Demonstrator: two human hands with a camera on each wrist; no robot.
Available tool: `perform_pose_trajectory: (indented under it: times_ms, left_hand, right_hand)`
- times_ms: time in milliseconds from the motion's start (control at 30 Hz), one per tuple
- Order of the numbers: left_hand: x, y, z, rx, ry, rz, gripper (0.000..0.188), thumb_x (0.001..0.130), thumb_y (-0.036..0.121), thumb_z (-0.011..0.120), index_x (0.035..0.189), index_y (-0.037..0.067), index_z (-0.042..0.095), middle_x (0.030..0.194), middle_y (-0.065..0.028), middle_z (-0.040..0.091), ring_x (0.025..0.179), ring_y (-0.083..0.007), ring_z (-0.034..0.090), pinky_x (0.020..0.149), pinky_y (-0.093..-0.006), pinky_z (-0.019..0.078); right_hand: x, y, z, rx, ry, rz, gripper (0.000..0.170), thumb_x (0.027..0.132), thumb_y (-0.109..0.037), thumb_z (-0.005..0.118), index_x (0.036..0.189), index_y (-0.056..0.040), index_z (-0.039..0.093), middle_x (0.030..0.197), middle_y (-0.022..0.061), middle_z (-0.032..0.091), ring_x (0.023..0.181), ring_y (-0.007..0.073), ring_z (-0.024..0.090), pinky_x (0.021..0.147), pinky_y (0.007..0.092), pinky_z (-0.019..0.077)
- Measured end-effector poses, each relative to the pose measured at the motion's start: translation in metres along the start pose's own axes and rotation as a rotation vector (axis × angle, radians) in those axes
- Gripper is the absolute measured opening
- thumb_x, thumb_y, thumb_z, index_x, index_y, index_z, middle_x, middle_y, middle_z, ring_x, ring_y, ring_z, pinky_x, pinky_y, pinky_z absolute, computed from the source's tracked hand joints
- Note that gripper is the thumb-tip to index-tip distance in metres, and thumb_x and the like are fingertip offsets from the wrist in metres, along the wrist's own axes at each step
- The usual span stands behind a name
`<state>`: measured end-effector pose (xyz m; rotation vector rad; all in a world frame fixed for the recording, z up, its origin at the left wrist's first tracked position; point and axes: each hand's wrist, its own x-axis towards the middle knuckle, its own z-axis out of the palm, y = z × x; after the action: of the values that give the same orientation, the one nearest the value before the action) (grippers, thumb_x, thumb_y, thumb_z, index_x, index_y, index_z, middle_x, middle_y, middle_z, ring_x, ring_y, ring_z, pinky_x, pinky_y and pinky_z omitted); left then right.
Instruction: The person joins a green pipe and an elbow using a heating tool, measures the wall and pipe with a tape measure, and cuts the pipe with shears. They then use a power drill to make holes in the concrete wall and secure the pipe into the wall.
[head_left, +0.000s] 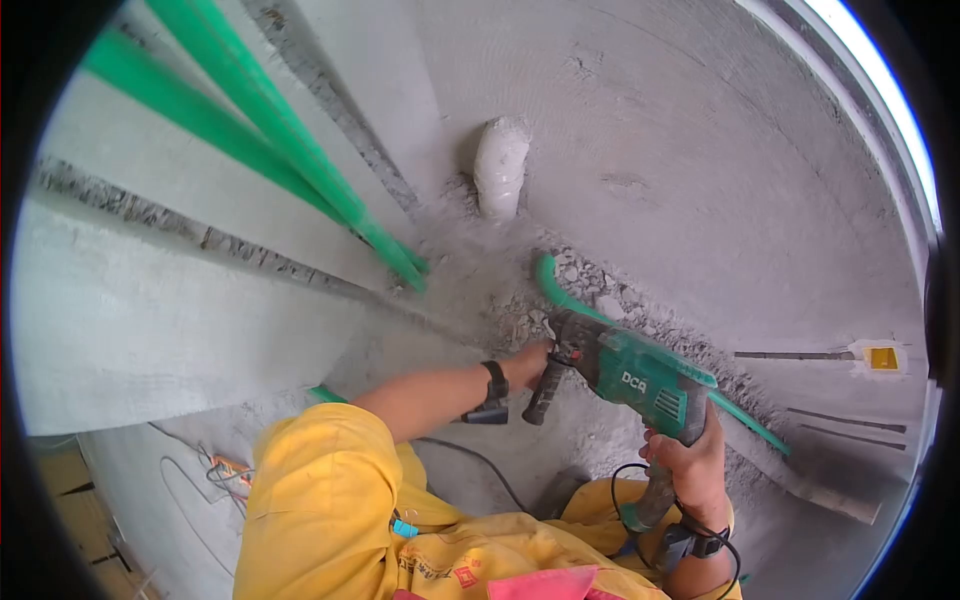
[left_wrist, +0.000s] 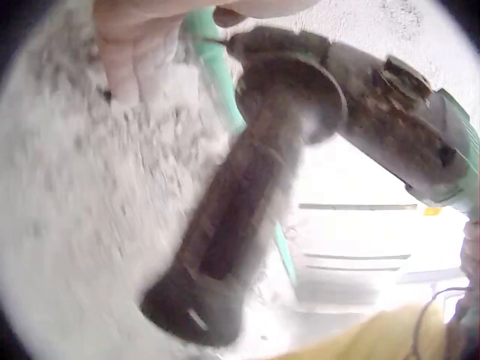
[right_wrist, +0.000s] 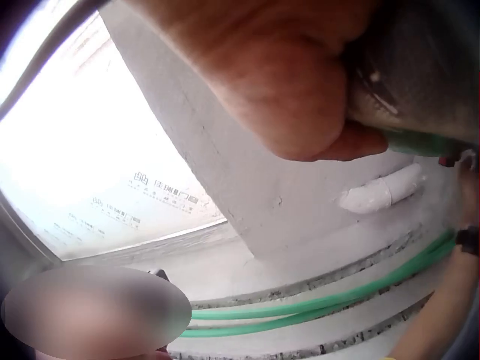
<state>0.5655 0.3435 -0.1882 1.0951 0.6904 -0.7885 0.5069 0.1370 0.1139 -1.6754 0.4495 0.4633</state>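
A green and black rotary hammer marked DCA lies slantwise over a rubble-filled groove. My right hand grips its rear handle, with the fingers wrapped round it. At the front end, my left hand reaches past the side handle. The left wrist view shows that side handle bare, with no fingers round it. There the left fingers point down over the broken rubble, beside the tool's nose. A green pipe runs along the groove beneath the tool.
Two long green pipes slant down from the upper left. A white wrapped pipe stub stands near the corner. Grooves are cut in the grey wall, and a yellow box is set at the right. A black cable trails near the knees.
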Motion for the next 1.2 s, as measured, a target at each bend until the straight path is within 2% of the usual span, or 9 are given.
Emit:
perform_pose_trajectory:
  times_ms: [33, 133, 233, 367, 667, 867, 967, 1067, 1200]
  left_hand:
    - [-0.018, 0.002, 0.009, -0.236, -0.194, -0.152, 0.039, 0.098, 0.036, 0.033, 0.098, 0.006, 0.058, 0.076, -0.0103, 0.06, 0.062, -0.0259, 0.059, 0.059, -0.0455, 0.0506]
    - [-0.044, 0.012, 0.001, -0.265, -0.318, -0.012, 0.042, 0.098, 0.041, 0.032, 0.097, 0.006, 0.056, 0.077, -0.0084, 0.06, 0.06, -0.0229, 0.059, 0.056, -0.0412, 0.0516]
    - [-0.055, 0.036, -0.015, -0.252, -0.194, 0.288, 0.046, 0.097, 0.047, 0.032, 0.095, 0.008, 0.057, 0.077, -0.007, 0.061, 0.057, -0.0201, 0.059, 0.052, -0.0366, 0.0506]
    - [-0.053, 0.07, -0.054, -0.244, -0.075, 0.446, 0.051, 0.097, 0.052, 0.031, 0.089, 0.009, 0.058, 0.073, -0.0057, 0.061, 0.053, -0.0186, 0.058, 0.047, -0.0337, 0.0487]
    - [-0.055, 0.094, -0.075, -0.319, 0.051, 0.285, 0.06, 0.096, 0.064, 0.025, 0.091, 0.011, 0.052, 0.06, -0.0043, 0.054, 0.046, -0.019, 0.051, 0.046, -0.0366, 0.045]
    - [-0.056, 0.111, -0.082, -0.358, -0.058, 0.249, 0.065, 0.095, 0.068, 0.021, 0.095, 0.013, 0.054, 0.059, -0.0034, 0.053, 0.046, -0.0185, 0.05, 0.048, -0.0356, 0.0452]
    - [-0.053, 0.109, -0.094, -0.334, -0.102, 0.223, 0.065, 0.096, 0.068, 0.019, 0.097, 0.013, 0.054, 0.059, -0.0033, 0.053, 0.047, -0.0179, 0.051, 0.048, -0.0356, 0.0458]
    - [-0.051, 0.099, -0.098, -0.287, 0.04, 0.249, 0.065, 0.095, 0.069, 0.023, 0.091, 0.012, 0.055, 0.056, -0.003, 0.051, 0.042, -0.0173, 0.049, 0.043, -0.0322, 0.0429]
    - [-0.028, 0.079, -0.11, -0.266, 0.108, 0.398, 0.063, 0.098, 0.063, 0.022, 0.098, 0.011, 0.058, 0.059, -0.0028, 0.053, 0.045, -0.016, 0.051, 0.042, -0.0312, 0.0417]
  right_hand:
    - [-0.006, 0.001, 0.002, -0.003, -0.004, -0.002, 0.044, 0.073, -0.002, 0.063, 0.115, 0.005, 0.048, 0.085, 0.0083, 0.062, 0.066, 0.0152, 0.062, 0.061, 0.0278, 0.0523]
    - [-0.024, -0.001, 0.01, -0.004, 0.023, -0.117, 0.045, 0.074, -0.003, 0.065, 0.115, 0.0041, 0.049, 0.088, 0.0069, 0.063, 0.076, 0.0126, 0.06, 0.067, 0.0275, 0.0513]
    - [-0.02, -0.005, 0.021, -0.138, -0.027, -0.244, 0.048, 0.073, -0.004, 0.066, 0.117, 0.0038, 0.049, 0.089, 0.0067, 0.063, 0.08, 0.0126, 0.06, 0.07, 0.0281, 0.0506]
    - [0.013, -0.013, 0.056, -0.148, -0.116, -0.287, 0.06, 0.072, -0.004, 0.068, 0.125, 0.005, 0.044, 0.09, 0.0071, 0.063, 0.082, 0.0131, 0.059, 0.074, 0.0282, 0.0504]
    - [0.066, -0.1, 0.108, -0.263, -0.234, -0.211, 0.053, 0.074, -0.005, 0.067, 0.119, 0.0116, 0.044, 0.081, 0.0096, 0.062, 0.062, 0.0154, 0.061, 0.059, 0.0295, 0.0515]
    - [0.08, -0.135, 0.127, -0.391, -0.266, -0.218, 0.056, 0.074, -0.008, 0.066, 0.121, 0.0124, 0.044, 0.081, 0.0115, 0.062, 0.06, 0.0169, 0.061, 0.057, 0.0305, 0.0512]
    - [0.073, -0.124, 0.133, -0.404, -0.22, -0.175, 0.061, 0.073, -0.008, 0.066, 0.124, 0.0132, 0.042, 0.083, 0.0122, 0.063, 0.061, 0.0168, 0.062, 0.057, 0.0303, 0.0513]
    - [0.068, -0.064, 0.13, -0.372, -0.127, -0.281, 0.071, 0.074, -0.01, 0.068, 0.131, 0.0141, 0.035, 0.096, 0.0216, 0.064, 0.087, 0.0291, 0.066, 0.079, 0.0358, 0.0526]
    - [0.048, -0.001, 0.138, -0.352, -0.042, -0.304, 0.074, 0.073, -0.011, 0.069, 0.133, 0.0134, 0.033, 0.103, 0.0263, 0.063, 0.099, 0.0358, 0.064, 0.088, 0.0383, 0.0497]
